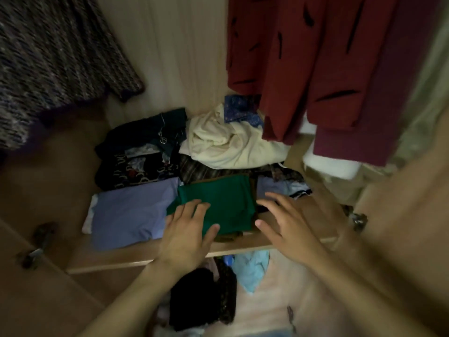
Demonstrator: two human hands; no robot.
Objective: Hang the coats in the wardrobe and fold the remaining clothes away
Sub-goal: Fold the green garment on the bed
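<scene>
A folded green garment (226, 200) lies on the wardrobe shelf (136, 257) between a folded lilac piece (131, 212) and a small pale blue one (274, 187). My left hand (187, 232) rests flat on the green garment's near left corner, fingers straight. My right hand (289, 227) hovers just right of the garment with spread fingers, holding nothing. Above hang a red coat (303, 62) with black marks, a plum one (388, 93) and a dark tweed coat (48, 62).
Behind the folded pieces sit a crumpled cream garment (230, 142), a dark patterned pile (141, 154) and a blue printed cloth (240, 108). Below the shelf lie black (194, 297) and light blue (252, 268) clothes. Door hinges (36, 244) flank the opening.
</scene>
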